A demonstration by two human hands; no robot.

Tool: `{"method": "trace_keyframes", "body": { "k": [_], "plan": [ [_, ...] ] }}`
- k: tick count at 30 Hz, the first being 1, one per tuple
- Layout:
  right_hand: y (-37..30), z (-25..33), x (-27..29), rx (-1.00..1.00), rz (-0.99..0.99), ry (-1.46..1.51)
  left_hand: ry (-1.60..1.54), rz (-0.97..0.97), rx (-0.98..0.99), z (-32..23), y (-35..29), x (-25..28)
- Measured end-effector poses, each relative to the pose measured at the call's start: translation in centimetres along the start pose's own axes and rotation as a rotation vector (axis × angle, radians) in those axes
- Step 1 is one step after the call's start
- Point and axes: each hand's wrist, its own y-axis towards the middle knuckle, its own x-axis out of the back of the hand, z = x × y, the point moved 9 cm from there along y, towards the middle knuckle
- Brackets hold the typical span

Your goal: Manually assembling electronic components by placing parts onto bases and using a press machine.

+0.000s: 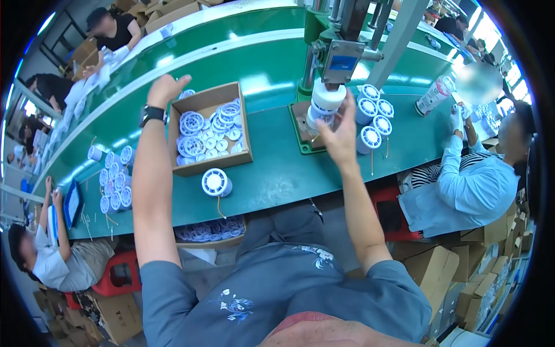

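My right hand is wrapped round the right side of a white cylindrical housing on the base of a green press. A white round block on the press ram sits right above that housing. My left hand hovers by the far left corner of a cardboard box, its thumb held out; the other fingers are partly hidden. White ring-shaped parts and small round caps fill the box. In front of it a white slotted cylinder with a trailing wire stands on the green table.
Finished-looking white cylinders with wires cluster right of the press, and more at left. A bottle stands at far right. Co-workers sit at right and left. Another box of rings is below the table edge.
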Motion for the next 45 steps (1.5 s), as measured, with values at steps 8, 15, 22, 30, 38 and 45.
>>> {"method": "trace_keyframes", "body": {
  "k": [8, 15, 22, 30, 38, 45],
  "plan": [
    [0.1, -0.1, -1.0, 0.051, -0.16, -0.071, -0.158, 0.197, -0.024, 0.5, 7.4, -6.5],
    [0.3, 0.3, 1.5, 0.018, -0.233, -0.056, -0.107, -0.326, -0.441, -0.5, -8.8, 6.0],
    [-0.7, 1.8, 11.3, 0.044, -0.436, -0.39, -0.113, -0.005, -0.098, 11.9, -20.7, -2.5],
    [3.4, -10.1, 24.2, -0.118, -0.263, -0.781, -0.34, -0.392, -0.196, 8.5, -25.2, -1.2],
    [-1.4, -2.3, 18.8, 0.124, -0.452, -0.346, -1.105, -0.149, -0.206, -1.3, -28.8, -7.9],
    [-6.6, 3.2, 7.7, 0.268, -0.185, -0.161, -1.338, 0.079, -0.16, -4.3, -26.8, -11.4]
  ]
}}
